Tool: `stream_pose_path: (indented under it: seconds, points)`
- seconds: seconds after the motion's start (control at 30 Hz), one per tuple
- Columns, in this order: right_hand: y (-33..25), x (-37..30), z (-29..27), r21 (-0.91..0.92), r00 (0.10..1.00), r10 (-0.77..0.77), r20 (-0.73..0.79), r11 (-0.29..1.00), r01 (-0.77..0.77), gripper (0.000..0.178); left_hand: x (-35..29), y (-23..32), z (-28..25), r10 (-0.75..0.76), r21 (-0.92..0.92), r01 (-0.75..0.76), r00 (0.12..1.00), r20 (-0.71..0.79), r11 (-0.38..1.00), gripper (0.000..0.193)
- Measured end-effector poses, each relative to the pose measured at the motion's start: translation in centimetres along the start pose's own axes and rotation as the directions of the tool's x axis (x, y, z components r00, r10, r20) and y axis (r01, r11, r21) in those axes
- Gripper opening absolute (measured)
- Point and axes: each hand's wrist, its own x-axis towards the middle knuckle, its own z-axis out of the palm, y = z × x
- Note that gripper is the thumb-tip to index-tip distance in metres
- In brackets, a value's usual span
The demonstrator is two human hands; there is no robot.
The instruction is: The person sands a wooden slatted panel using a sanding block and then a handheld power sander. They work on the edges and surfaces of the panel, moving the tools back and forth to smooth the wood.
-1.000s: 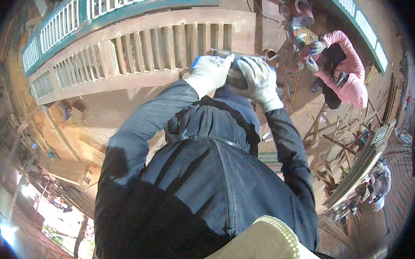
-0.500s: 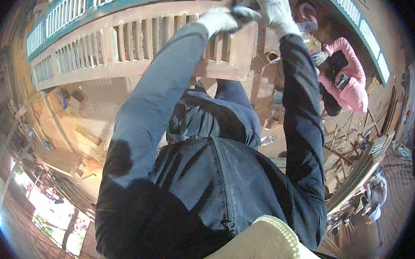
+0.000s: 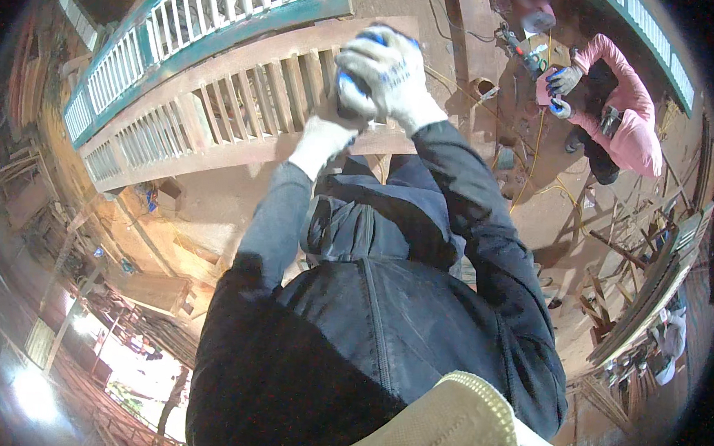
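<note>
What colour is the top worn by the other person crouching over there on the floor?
Pink, seen in the head view: the crouching person's long-sleeved pink top, worn with blue-and-grey work gloves.

Both gloved hands shifted since a second ago: from about 12 o'clock centre, they went up to the top edge half a second ago, now back down slightly. Right hand (image 3: 391, 74) now stacked over left hand (image 3: 323, 135), gripping a blue-and-dark tool (image 3: 357, 84) that shows more clearly than before. Wooden railing (image 3: 216, 124) slid toward 10 o'clock as the view tilted. Person in pink (image 3: 617, 116) now sits farther toward 2 o'clock.
</note>
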Motion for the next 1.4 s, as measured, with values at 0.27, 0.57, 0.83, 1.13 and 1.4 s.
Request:
stream_pose_path:
  seconds: [0.27,0.57,0.83,1.13,1.4]
  points:
    - [-2.9,-2.8,0.2,0.077,0.999,0.024,0.035,0.997,-0.027,0.032,-2.1,-3.5,3.1,0.009,0.030,-0.010,1.000,0.006,1.000,0.092]
    - [4.1,7.9,-4.0,-0.268,0.974,0.205,0.091,0.947,-0.174,0.031,6.6,7.7,-0.2,0.194,-0.031,-0.191,0.974,0.120,0.981,0.088]
    - [-3.8,-2.4,-1.8,-0.332,0.890,0.449,-0.080,0.830,-0.449,0.050,-1.2,2.7,11.7,0.328,-0.421,-0.314,0.944,-0.041,0.851,0.086]
    - [-7.9,-8.7,-2.2,-0.308,0.887,0.457,0.068,0.855,-0.417,0.053,-8.1,0.5,14.7,0.218,-0.446,-0.095,0.948,0.233,0.890,0.074]
    - [3.2,5.1,-2.2,-0.399,0.981,0.183,0.068,0.906,-0.141,0.049,5.6,8.0,9.1,0.295,-0.737,-0.223,0.955,-0.033,0.639,0.112]
